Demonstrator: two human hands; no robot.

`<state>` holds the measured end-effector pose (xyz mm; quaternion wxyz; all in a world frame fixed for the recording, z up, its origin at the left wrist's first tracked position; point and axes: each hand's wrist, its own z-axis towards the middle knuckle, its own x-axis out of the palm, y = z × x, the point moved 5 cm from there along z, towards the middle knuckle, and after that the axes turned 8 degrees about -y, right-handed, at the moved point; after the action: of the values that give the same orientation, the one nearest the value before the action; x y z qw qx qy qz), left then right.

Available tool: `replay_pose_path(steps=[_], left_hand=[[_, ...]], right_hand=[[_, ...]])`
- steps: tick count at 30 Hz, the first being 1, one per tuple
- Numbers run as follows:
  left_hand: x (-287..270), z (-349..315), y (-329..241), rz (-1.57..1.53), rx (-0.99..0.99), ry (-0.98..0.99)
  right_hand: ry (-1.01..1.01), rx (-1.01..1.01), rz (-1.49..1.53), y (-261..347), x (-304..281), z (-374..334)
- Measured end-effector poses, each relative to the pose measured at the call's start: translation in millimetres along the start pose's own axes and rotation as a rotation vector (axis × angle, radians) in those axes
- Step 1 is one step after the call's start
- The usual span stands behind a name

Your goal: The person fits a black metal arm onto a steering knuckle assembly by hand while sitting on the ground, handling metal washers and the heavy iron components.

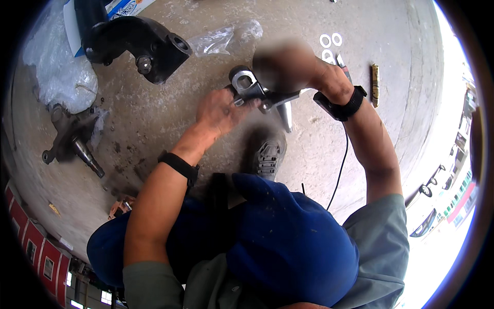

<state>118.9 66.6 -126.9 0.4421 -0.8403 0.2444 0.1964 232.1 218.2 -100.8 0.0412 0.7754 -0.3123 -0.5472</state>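
A dark steering knuckle [252, 91] with a bright machined ring end stands in front of me, its silver spindle [286, 117] pointing down toward my shoe. My left hand [220, 110] is closed on the knuckle's left side, thumb and fingers against the metal just below the ring. Over the knuckle's right side is my right hand [296, 66], badly blurred. Its fingers cannot be made out, nor whether it holds anything. Beyond my right wrist lies a red and black tool [343, 67], partly hidden, with a black cord [340, 177] running down beside my arm.
A black curved axle beam [139, 44] extends in at upper left. Another knuckle [77, 134] lies on the concrete floor [206, 67] below clear plastic wrapping [62, 77]. White ring washers [325, 40] and a brown stick-like piece [375, 85] lie at right. My shoe [268, 157] stands close to the spindle.
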Motion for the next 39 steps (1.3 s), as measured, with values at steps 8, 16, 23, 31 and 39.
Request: replay_pose_path(steps=[8,16,23,31,39], left_hand=[[12,7,12,0.072,0.016,-0.040],[10,3,21,-0.238,0.028,-0.002],[-1,2,7,-0.032,-0.015,-0.069],[-1,5,1,0.035,-0.036,-0.010],[-11,2,0,0.046,-0.017,0.039]], right_hand=[[0.175,-0.003,0.089,3,3,-1],[0.209,-0.037,0.209,12,-11,-5],[0.108,-0.099,0.295,12,-21,-10],[0.190,-0.059,0.219,-6,1,4],[-0.078,-0.009,0.602,-14,-58,-22]])
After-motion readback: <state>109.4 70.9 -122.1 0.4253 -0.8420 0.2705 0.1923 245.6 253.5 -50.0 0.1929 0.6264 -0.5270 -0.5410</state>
